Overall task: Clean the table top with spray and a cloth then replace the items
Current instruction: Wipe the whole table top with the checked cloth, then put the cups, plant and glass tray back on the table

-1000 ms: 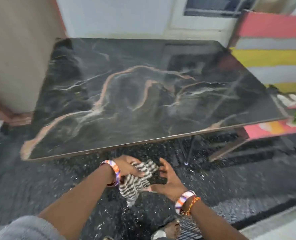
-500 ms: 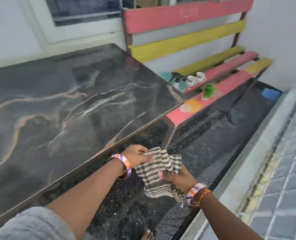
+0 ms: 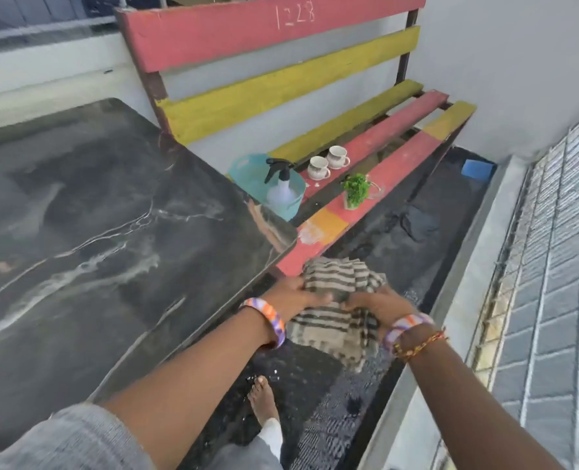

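Striped cotton, brown on beige, is what both hands are gathering just off the near corner of the table. The left hand (image 3: 289, 296) is clenching one bunched edge of the cloth (image 3: 335, 300), and the right hand (image 3: 379, 305) is gripping the other side, so the fabric is hanging between them over the dark floor, with one loose flap dropping below the wrists. It is looking soft and light, without any stiffness; I judge it is folding wherever it is pressed, so it is best taken in a bunch with the whole palm.

To the left, the dark marble table top (image 3: 111, 215) is lying bare and glossy.

Farther away, the removed items are waiting on the painted bench (image 3: 376, 144). The spray bottle (image 3: 281, 184) is standing inside a teal basket (image 3: 247, 166); it is probably plastic and partly filled, best held at the neck under the black trigger. Two cups (image 3: 327, 162) are sitting side by side on a red slat; they are likely ceramic and fragile, so the handle or the body is the place to hold. A small green plant (image 3: 356, 189) in a clear holder is standing near the front slat, perhaps easy to tip.
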Tool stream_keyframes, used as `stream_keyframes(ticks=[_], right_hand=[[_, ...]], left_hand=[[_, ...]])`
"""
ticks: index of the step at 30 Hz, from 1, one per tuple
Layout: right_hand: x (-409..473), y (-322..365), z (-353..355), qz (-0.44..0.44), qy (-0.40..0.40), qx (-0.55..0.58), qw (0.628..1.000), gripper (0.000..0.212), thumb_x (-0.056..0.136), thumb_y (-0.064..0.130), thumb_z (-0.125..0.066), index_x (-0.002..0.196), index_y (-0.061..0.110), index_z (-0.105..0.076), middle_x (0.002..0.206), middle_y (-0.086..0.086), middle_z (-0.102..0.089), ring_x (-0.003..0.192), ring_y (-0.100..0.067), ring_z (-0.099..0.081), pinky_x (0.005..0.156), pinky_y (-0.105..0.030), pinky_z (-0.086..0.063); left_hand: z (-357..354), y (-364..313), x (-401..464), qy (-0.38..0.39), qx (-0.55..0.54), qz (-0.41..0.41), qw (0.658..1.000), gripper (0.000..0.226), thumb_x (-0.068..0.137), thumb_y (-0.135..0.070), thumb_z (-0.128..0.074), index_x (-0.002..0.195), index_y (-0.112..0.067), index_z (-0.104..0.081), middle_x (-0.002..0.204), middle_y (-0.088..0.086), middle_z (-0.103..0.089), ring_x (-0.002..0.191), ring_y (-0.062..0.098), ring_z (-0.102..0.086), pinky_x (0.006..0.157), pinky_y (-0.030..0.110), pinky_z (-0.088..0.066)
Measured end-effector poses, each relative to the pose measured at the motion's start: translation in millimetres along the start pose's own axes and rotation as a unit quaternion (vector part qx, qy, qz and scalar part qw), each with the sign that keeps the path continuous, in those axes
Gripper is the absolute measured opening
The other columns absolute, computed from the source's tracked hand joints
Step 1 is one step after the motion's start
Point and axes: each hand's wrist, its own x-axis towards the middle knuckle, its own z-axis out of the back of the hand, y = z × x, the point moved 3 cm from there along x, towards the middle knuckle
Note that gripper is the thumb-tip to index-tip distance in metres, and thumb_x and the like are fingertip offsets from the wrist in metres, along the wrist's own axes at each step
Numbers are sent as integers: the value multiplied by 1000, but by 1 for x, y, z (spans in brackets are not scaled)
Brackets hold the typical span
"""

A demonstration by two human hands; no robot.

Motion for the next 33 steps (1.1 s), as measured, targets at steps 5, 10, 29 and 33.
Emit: stream_keyframes(ticks=[5, 10, 29, 33], right_hand=[[81, 96, 33, 31, -77, -136, 987, 22, 67, 0, -75, 86, -4, -65, 84, -15, -66, 73, -25, -60, 68, -33, -50], [153, 189, 16, 153, -49, -153, 975, 91, 45, 26, -90, 122, 1, -49, 106, -12, -65, 95, -27, -63, 83, -30, -55], [432, 334, -127, -1, 232, -210, 950, 6, 78, 10, -69, 74, 8, -65, 82, -14, -67, 85, -33, -63, 83, -50, -52], [466, 309, -148, -25, 297, -307, 904, 17, 78, 12, -68, 92, 5, -63, 102, -21, -65, 86, -32, -63, 78, -50, -56]], left_hand=[[1, -98, 70, -156, 20, -97, 983, 51, 77, 0, -69, 124, -5, -51, 118, 5, -57, 108, 19, -54, 85, 22, -41], [44, -183, 121, -262, 90, -203, 939, 81, 78, -4, -68, 145, -15, -23, 136, 5, -49, 128, 22, -46, 80, 12, -33], [235, -253, 301, -484, -55, 0, 874, 24, 79, -20, -70, 98, -9, -61, 98, 11, -60, 82, 24, -58, 72, 31, -50], [239, -224, 311, -517, -35, 66, 852, 11, 81, -12, -68, 78, -2, -63, 48, 1, -50, 51, 18, -50, 57, 33, -37]])
